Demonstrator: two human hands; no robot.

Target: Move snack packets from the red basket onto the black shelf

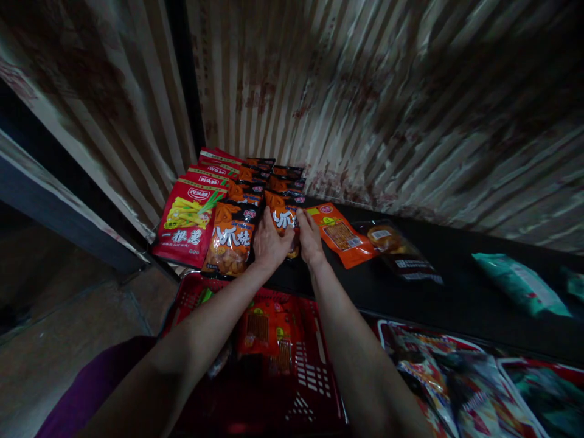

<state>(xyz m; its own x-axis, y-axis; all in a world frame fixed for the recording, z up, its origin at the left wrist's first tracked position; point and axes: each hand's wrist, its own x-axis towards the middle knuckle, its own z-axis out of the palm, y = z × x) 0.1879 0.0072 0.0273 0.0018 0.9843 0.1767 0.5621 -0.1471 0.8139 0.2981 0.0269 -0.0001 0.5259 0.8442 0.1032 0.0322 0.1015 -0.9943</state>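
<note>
Both my hands are on one orange-and-black snack bag (283, 205) at the front of a row on the black shelf. My left hand (270, 243) grips its left side, thumb across the front. On its right edge my right hand (311, 238) presses with bent fingers. Just left stands a matching snack bag (230, 240), with more of the kind behind it. Farther left, several red snack bags (189, 222) with yellow sticks pictured on them overlap in a row. To the right of my right hand lies an orange snack packet (340, 234).
Below the shelf (456, 255), a red basket (314, 365) holds orange packets (258, 331). A clear bread package (395, 246) and a green bag (520, 283) lie farther right. More baskets with bags (474, 389) stand at lower right. A pleated curtain (365, 109) hangs behind.
</note>
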